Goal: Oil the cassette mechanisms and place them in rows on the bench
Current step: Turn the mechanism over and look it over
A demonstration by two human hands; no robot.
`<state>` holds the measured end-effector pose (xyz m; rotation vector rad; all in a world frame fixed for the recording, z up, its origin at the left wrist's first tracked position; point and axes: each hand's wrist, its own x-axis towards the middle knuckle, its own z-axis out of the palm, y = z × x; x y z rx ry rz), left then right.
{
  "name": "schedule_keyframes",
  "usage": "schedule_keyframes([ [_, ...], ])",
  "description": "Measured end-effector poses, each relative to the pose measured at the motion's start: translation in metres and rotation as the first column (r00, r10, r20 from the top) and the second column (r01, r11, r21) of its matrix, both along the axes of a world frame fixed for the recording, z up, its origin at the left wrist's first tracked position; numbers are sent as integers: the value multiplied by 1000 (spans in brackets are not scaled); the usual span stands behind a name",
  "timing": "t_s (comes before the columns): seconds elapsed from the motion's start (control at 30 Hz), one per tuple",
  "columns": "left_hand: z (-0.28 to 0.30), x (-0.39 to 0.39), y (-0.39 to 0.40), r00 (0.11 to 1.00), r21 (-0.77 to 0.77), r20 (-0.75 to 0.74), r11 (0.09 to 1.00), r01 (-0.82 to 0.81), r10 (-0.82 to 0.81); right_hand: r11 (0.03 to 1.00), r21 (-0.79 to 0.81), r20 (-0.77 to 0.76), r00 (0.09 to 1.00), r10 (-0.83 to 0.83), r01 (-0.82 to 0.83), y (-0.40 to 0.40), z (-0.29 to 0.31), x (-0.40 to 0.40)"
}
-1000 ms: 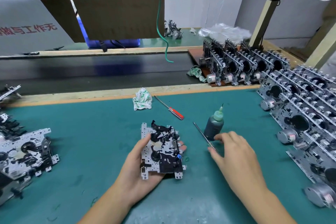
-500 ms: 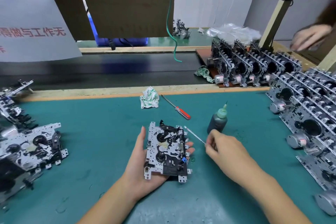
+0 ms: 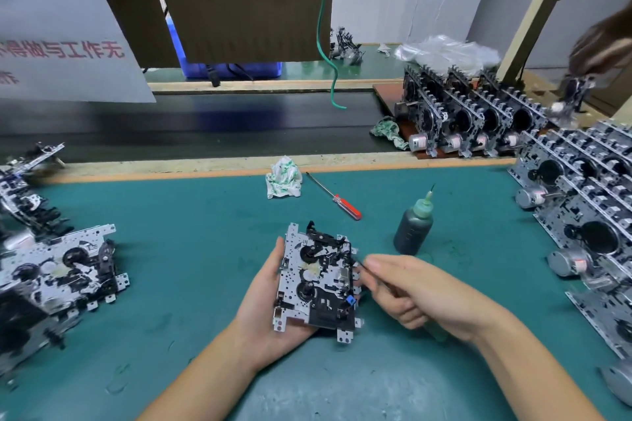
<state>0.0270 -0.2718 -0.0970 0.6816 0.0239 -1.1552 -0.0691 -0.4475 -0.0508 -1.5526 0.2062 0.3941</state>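
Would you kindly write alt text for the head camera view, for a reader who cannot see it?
A person's left hand holds a cassette mechanism over a green bench mat while the right hand touches a thin metal probe to its right edge. A dark oil bottle stands just behind, with rows of mechanisms at right.

The bench mat [image 3: 178, 249] is teal with a pale wooden far edge. The screwdriver [image 3: 347, 205] has a red handle. The oil bottle [image 3: 412, 229] is dark with a green cap. The rag [image 3: 284, 178] is white with green print. The cassette mechanism [image 3: 316, 280] is silver and black, with 1 blue part.
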Motion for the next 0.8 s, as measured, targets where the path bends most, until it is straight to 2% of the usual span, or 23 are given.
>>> schedule_keyframes([
  [0.13, 0, 0, -1, 1000, -21, -5, 1000, 23, -23, 997, -55, -57, 997, 55, -58, 6, -4, -3],
  [0.3, -1, 1, -2, 1000, 8, 9, 1000, 20, -20, 996, -31, -48, 996, 79, -81, 6, -7, -5],
  [0.8, 3, 1, -1, 1000, 66, 9, 998, 19, -20, 965, -244, -29, 995, 96, -100, 11, -3, -6],
])
